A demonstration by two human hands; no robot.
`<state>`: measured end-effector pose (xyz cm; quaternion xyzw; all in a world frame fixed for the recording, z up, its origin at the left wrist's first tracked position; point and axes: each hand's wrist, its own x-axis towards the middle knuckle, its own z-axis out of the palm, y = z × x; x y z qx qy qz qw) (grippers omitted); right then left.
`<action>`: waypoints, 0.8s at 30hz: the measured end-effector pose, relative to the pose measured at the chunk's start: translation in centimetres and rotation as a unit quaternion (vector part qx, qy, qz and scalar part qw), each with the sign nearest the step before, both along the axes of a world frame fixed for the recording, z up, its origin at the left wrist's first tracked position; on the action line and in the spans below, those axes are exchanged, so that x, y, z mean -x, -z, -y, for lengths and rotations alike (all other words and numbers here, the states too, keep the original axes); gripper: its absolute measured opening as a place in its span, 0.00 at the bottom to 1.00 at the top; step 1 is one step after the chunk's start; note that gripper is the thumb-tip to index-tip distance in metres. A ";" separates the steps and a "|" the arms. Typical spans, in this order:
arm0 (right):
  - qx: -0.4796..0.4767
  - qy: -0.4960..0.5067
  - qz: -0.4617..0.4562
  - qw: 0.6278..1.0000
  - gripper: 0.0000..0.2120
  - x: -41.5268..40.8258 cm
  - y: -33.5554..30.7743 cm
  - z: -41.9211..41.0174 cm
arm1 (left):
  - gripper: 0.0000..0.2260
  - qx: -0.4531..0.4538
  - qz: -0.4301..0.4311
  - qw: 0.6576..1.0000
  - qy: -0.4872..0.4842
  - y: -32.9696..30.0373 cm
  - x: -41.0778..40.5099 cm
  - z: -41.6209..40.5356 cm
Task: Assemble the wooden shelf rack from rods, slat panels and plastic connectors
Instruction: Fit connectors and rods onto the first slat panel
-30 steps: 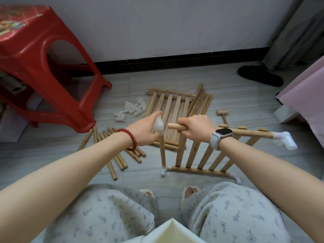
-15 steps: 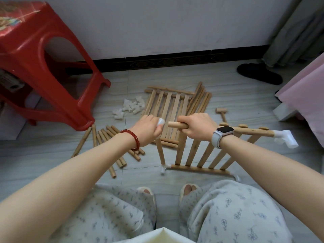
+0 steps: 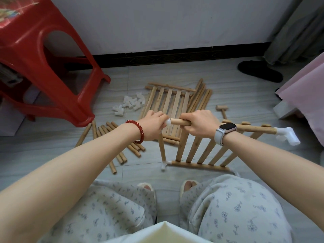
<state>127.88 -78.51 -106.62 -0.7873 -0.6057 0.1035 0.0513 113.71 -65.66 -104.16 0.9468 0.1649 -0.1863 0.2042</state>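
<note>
the right hand point(image 3: 198, 124) is wrapped tight around the top rod point(image 3: 249, 128) of the standing slat panel point(image 3: 201, 151). just left of this grip, the left hand point(image 3: 154, 124) holds a white connector point(image 3: 168, 122) on top of the upright rod point(image 3: 162, 148), touching the bare end of the top rod. beyond both hands, a second slat panel point(image 3: 168, 100) lies flat on the floor point(image 3: 228, 95).

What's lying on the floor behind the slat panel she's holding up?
Behind the upright slat panel lie a flat slat panel, long rods beside it, and a small wooden mallet. Both hands and the held panel cover the flat panel's near edge.
</note>
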 end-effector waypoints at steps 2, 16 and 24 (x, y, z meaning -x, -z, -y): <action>-0.001 -0.004 -0.004 1.000 0.05 0.1 0.0 0.1 | 0.14 0.012 -0.004 1.000 0.011 -0.1 0.3 -0.2; -0.003 0.004 -0.011 1.000 0.04 0.1 0.0 0.1 | 0.17 0.114 0.138 0.938 -0.297 0.1 -1.1 2.8; 0.000 0.006 -0.003 1.000 0.04 -0.5 0.2 -0.2 | 0.18 0.233 0.140 0.889 -0.368 0.7 0.5 3.3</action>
